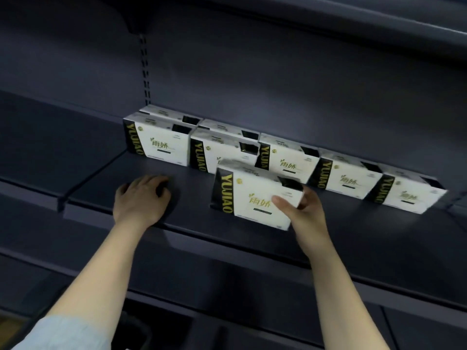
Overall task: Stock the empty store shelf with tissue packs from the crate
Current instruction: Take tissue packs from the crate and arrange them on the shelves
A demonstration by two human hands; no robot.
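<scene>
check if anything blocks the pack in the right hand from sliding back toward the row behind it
Nothing visible does. The right hand grips the front pack, and only bare shelf lies between it and the row. The left hand rests off to the side.

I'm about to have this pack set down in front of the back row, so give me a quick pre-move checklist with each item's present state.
1. Right hand grips the front tissue pack, thumb on its face: ok.
2. Pack upright, YUJIAO side facing out like the row of packs behind: ok.
3. Bare shelf to the pack's right for more stock: ok.
4. Left hand rests on the shelf, apart from the pack: ok.
5. Pack bottom fully seated on the shelf: cannot tell.
6. Packs left in the crate: cannot tell, crate not clearly in view.
</scene>
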